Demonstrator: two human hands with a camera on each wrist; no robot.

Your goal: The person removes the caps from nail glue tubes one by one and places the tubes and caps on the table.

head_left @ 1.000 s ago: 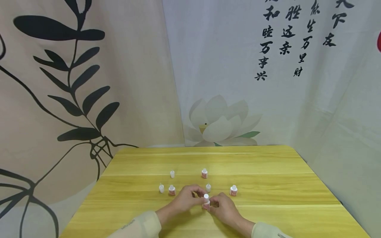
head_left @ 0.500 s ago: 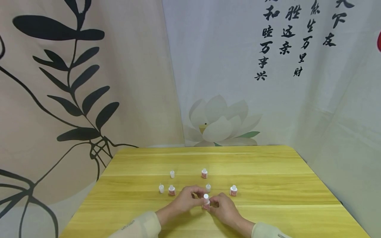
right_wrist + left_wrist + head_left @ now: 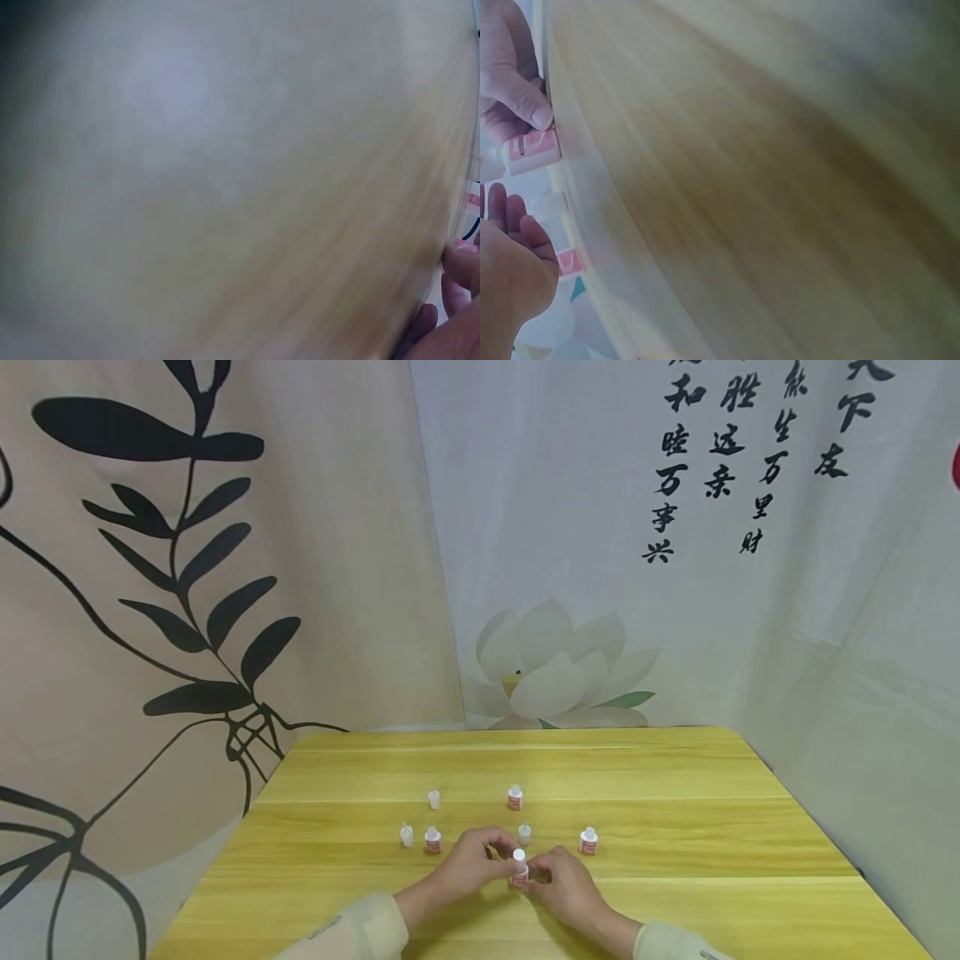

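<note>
A small white bottle with a pink-red label (image 3: 519,880) stands between both hands near the table's front middle in the head view. My left hand (image 3: 474,858) comes from the left, thumb and fingertip pinching at its white cap (image 3: 519,855). From the other side my right hand (image 3: 567,887) pinches the bottle's body low down. In the left wrist view the right thumb presses against the labelled bottle (image 3: 534,150), while the left hand's (image 3: 514,277) other fingers curl loosely below. The right wrist view catches only part of the right hand (image 3: 457,300); its grip is cut off there.
Similar labelled bottles stand at left (image 3: 432,840), behind (image 3: 515,797) and at right (image 3: 588,841). Small translucent white pieces stand behind the hands (image 3: 525,834), at far left (image 3: 407,835) and further back (image 3: 434,799). The wooden table (image 3: 675,793) ends at printed cloth hangings (image 3: 360,568).
</note>
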